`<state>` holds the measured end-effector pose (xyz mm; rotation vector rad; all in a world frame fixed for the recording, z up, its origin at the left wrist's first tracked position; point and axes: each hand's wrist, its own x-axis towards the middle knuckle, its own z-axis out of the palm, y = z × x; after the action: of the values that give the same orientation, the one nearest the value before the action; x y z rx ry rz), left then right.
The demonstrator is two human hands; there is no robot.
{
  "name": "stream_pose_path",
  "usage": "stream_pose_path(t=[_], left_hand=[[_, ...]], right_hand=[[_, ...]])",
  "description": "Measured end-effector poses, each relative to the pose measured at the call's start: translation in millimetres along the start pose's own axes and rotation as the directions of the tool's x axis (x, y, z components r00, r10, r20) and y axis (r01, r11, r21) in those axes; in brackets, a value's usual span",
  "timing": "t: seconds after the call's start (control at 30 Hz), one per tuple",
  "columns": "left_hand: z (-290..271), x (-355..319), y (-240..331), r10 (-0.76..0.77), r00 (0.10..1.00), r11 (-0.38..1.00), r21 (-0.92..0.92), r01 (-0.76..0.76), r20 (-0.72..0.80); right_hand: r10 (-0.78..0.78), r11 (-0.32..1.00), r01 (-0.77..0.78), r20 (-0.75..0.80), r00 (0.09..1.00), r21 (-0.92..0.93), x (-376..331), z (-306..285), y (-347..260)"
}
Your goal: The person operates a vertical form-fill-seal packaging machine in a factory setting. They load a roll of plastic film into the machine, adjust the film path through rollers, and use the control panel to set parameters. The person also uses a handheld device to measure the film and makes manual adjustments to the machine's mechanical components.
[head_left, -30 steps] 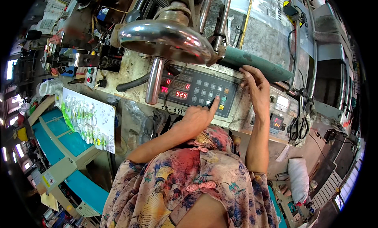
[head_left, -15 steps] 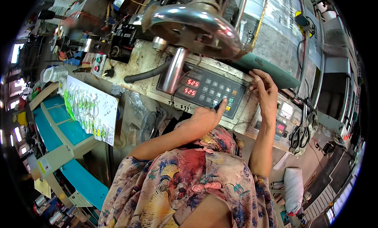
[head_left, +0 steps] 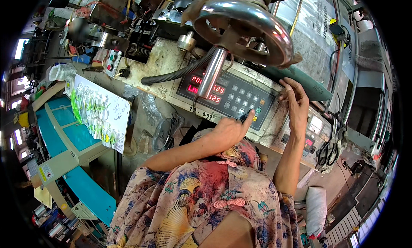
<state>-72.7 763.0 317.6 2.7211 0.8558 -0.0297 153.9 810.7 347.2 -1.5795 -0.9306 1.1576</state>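
My left hand (head_left: 231, 131) reaches across in front of me, its index finger stretched out and the other fingers curled. That fingertip is at the lower right keys of a dark control panel (head_left: 268, 103) with red lit digits, beside a yellow key (head_left: 255, 118). Whether the key under it is pressed down, I cannot tell. At the panel's right end my right hand (head_left: 297, 96) is raised, fingers loosely bent and apart, near the edge of a green curved plate (head_left: 315, 88). No object shows in either hand.
A shiny handwheel (head_left: 283, 31) with a metal handle (head_left: 213, 72) overhangs the panel and hides part of its display. A black ribbed hose (head_left: 171, 78) runs at left. Scissors (head_left: 327, 151) hang at right. A white board (head_left: 115, 104) with green-white strips stands left, near a small fan (head_left: 164, 134).
The view has shifted, so the handwheel and panel sit farther right and more display digits show. My left index finger stays at the lower right keys; my right hand keeps nearly the same place.
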Motion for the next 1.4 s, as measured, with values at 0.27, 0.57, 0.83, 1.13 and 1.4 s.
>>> stream_pose_path(t=[0.27, 0.57, 0.83, 1.13, 1.4], left_hand=[[-10.2, 2.3, -3.3, -0.026, 0.999, 1.000, -0.002, 0.026, 0.036], [-11.7, 4.6, -3.3, -0.041, 0.994, 0.999, -0.008, 0.042, 0.098], [-9.3, 5.7, -2.7, -0.045, 0.994, 0.999, -0.003, 0.046, 0.100], [-4.8, 6.7, -0.4, -0.077, 0.995, 0.997, -0.014, 0.078, 0.063], [-6.3, 6.6, -0.9, -0.057, 0.997, 0.998, 0.006, 0.057, 0.058]], right_hand=[[0.011, 1.000, -0.012, -0.016, 1.000, -0.022, -1.3, 1.5, -0.2], [0.015, 1.000, -0.016, -0.019, 1.000, -0.021, -1.2, 2.6, -0.3], [-0.010, 1.000, 0.010, -0.007, 1.000, -0.008, 1.1, 2.5, 7.3], [0.022, 1.000, -0.022, 0.003, 1.000, 0.009, -0.2, 3.0, 1.0], [0.012, 1.000, -0.012, -0.002, 1.000, 0.017, 2.0, 3.6, 1.9]])
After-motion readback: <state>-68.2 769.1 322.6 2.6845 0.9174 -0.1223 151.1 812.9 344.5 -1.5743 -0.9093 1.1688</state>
